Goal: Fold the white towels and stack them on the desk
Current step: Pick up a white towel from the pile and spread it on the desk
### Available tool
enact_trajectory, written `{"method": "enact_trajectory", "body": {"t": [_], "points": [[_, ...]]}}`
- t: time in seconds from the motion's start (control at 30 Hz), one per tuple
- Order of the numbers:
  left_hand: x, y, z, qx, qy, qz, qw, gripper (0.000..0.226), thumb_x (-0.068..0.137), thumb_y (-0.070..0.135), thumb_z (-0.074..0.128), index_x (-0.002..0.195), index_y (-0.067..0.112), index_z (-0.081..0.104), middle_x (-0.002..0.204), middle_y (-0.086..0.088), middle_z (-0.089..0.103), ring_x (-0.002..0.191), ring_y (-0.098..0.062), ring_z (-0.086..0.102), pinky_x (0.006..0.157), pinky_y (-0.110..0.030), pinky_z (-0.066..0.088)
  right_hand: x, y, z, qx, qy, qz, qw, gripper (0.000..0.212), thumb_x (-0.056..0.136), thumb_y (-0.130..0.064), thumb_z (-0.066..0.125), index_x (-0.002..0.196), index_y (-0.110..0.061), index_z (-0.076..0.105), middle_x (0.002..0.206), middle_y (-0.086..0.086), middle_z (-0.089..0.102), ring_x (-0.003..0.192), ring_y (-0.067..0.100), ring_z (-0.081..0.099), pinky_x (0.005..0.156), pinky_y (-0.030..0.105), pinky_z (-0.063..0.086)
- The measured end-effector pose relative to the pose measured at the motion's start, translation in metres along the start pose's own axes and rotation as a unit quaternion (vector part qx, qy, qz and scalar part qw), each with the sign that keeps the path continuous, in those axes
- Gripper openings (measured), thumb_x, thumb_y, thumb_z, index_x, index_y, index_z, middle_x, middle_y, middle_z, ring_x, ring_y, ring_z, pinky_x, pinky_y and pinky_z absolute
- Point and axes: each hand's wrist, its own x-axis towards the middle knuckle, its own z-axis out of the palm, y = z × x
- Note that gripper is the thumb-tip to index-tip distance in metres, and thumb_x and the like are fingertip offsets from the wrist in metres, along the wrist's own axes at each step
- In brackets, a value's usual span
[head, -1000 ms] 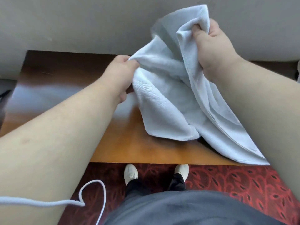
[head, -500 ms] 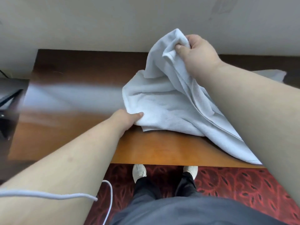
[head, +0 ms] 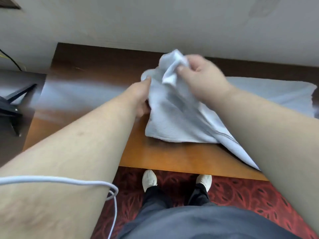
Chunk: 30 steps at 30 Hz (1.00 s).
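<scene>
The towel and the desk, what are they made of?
The towel looks like soft woven cloth, probably cotton: white, matte, finely ribbed, and it bunches where the right hand pinches it and the left hand grips it. The desk looks like wood or wood veneer with a glossy varnish: orange-brown, mirroring pale light. Whether it is solid wood cannot be told.

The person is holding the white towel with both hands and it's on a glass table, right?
Not quite. Both hands do hold the white towel: the left hand grips its left edge and the right hand pinches a raised corner. But the head view shows it lying on a brown wooden desk, not a glass table.
</scene>
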Motion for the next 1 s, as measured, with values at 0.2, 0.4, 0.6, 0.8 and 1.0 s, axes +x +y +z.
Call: {"method": "enact_trajectory", "body": {"t": [0.2,0.4,0.6,0.8,1.0], "points": [[-0.019,-0.072,-0.03,0.115,-0.047,-0.09,0.988,0.033,0.089,0.037,0.071,0.115,0.018,0.065,0.097,0.005,0.076,0.081,-0.009,0.073,0.06,-0.022,0.052,-0.011,0.022,0.028,-0.043,-0.08,0.081,0.993,0.019,0.101,-0.037,0.051,0.11,-0.031,0.066,0.082,-0.019,0.062,0.075,-0.006,0.055,0.058,0.012,0.037],[-0.009,-0.09,-0.046,0.104,0.118,0.023,0.987,0.032,0.091,0.031,0.066,0.118,0.025,0.05,0.104,0.0,0.067,0.091,-0.02,0.066,0.068,-0.032,0.055,-0.022,0.017,0.044,0.02,-0.075,0.009,0.997,0.02,0.1,-0.04,0.048,0.116,-0.042,0.061,0.096,-0.025,0.066,0.091,-0.007,0.06,0.079,0.018,0.043],[-0.006,-0.069,-0.062,0.358,0.212,0.017,0.909,0.052,0.084,0.031,0.06,0.133,0.021,0.045,0.127,-0.006,0.05,0.096,-0.021,0.049,0.083,-0.026,0.036,-0.058,0.05,0.075,-0.295,-0.345,0.012,0.891,0.064,0.094,-0.048,0.061,0.15,-0.027,0.038,0.152,-0.001,0.044,0.138,0.021,0.041,0.111,0.031,0.033],[0.006,-0.026,-0.024,0.363,0.135,0.198,0.901,0.035,0.089,0.027,0.047,0.121,0.027,0.061,0.114,0.003,0.064,0.079,-0.006,0.06,0.062,-0.017,0.042,-0.115,0.075,0.095,-0.416,-0.253,-0.074,0.87,0.075,0.081,-0.052,0.07,0.143,-0.026,0.039,0.148,0.004,0.034,0.131,0.029,0.034,0.107,0.043,0.034],[0.066,0.022,0.009,0.388,0.062,0.088,0.915,0.057,0.089,0.057,0.05,0.124,0.014,0.062,0.116,-0.006,0.068,0.105,-0.029,0.065,0.095,-0.036,0.05,-0.126,0.087,0.116,-0.445,-0.201,-0.072,0.87,0.048,0.083,-0.019,0.064,0.127,-0.024,0.045,0.122,-0.001,0.046,0.109,0.025,0.045,0.091,0.038,0.038]]}}
